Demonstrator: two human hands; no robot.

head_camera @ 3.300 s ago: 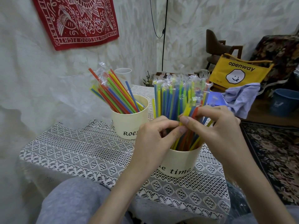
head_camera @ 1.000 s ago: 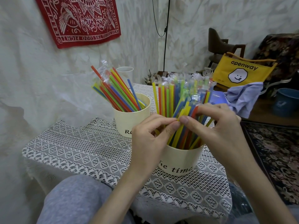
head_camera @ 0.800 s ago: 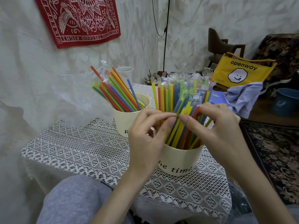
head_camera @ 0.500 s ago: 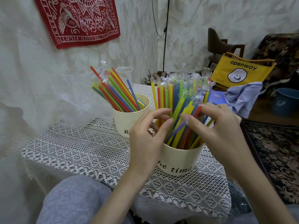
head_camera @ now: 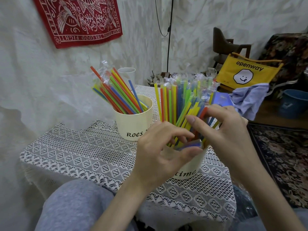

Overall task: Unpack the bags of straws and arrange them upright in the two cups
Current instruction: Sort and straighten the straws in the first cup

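both hands are at the near cup [head_camera: 191,170], the cream one lettered "time", which sits on the lace tablecloth [head_camera: 93,154] right under them. the left hand [head_camera: 160,155] curls in front of the cup's rim, and its thumb and fingers pinch a short bluish wrapped bundle [head_camera: 190,145] lying crosswise at the rim. the right hand [head_camera: 223,130] reaches in from the other side, its fingers bent among the leaning straws [head_camera: 183,104], the forefinger pressed against yellow and green ones; whether it truly grips any of them cannot be told. those straws stand between and above the two hands, some upright, some tilted toward the right hand, many with clear wrappers at their tops. beyond the left hand, just past its fingertips, stands the far cup [head_camera: 135,120], lettered "roes", with its own straw bunch [head_camera: 116,94] leaning away to the left. a clear plastic cup [head_camera: 126,75] stands behind that. past the right hand are a yellow bag [head_camera: 246,72] and a pale blue cloth [head_camera: 248,99].
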